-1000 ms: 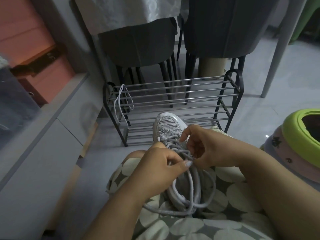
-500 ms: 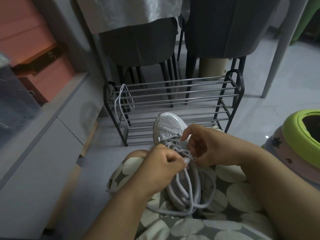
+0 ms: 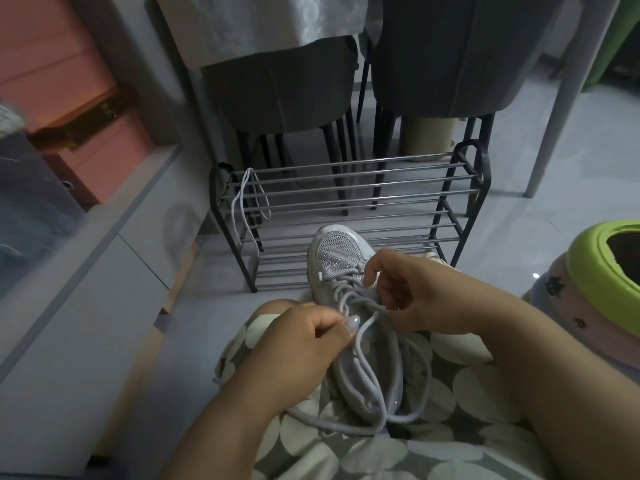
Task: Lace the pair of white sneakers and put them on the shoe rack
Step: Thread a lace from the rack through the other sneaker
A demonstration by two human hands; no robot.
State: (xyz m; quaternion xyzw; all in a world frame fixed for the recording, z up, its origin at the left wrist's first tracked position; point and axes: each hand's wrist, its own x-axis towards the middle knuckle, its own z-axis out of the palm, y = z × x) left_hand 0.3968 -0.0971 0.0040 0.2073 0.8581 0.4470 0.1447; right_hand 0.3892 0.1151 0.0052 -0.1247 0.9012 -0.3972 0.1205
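The left hand (image 3: 304,344) has its fingers curled in a tight grip on the grey round lace (image 3: 363,329), pinching one strand between thumb and forefinger just left of the shoe's tongue. The right hand (image 3: 412,292) sits just across from it with fingers curled over the eyelets; it seems to pinch the other strand, though the fingertips are hidden by the knuckles. Between them lies the white sneaker (image 3: 341,254), toe pointing far, heel toward the person, resting on a lap covered in grey cloth (image 3: 433,455) printed with large cream ovals. The toe is mesh with a sparkly panel, and the cord criss-crosses up the front, then falls in loose loops around the heel. A pale edge of something shows just beyond the right wrist; I cannot tell what it is. On the floor past the toe stands the shoe rack (image 3: 349,202), a low black frame with thin shiny metal bars in tiers. A second white lace (image 3: 244,206) hangs over its top bars at the left end. Behind it are two dark upholstered chairs (image 3: 284,84) on thin black legs under a pale patterned tablecloth (image 3: 256,22). A grey cabinet (image 3: 86,282) runs along the left; a round green and pink plastic seat (image 3: 602,278) sits at the right on the pale tiled floor (image 3: 568,168).
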